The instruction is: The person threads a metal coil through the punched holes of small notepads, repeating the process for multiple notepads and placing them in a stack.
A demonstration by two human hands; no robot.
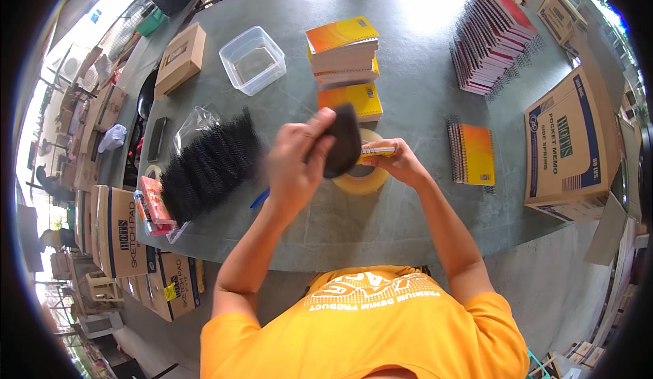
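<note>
My left hand (299, 154), a little blurred, is closed on a dark, flat piece with a rounded end (345, 138), whose exact kind I cannot make out. Beside it, my right hand (403, 163) pinches a small yellow notebook (378, 151), seen mostly along its edge and partly hidden behind the dark piece. Under both hands lies a wide roll of yellowish tape (364, 183) on the grey-green table (415, 216). Just beyond stand stacks of small yellow-orange notebooks (347, 100). Left of my left hand is a heap of black spiral binding coils (211, 165).
A clear plastic tub (253, 63) and a brown cardboard box (180, 59) stand at the far left. At the right are spiral-bound yellow-orange notebooks (476, 154), a tall leaning stack of red-covered notebooks (493, 42) and a large carton (568, 148). More cartons (122, 233) stand lower left.
</note>
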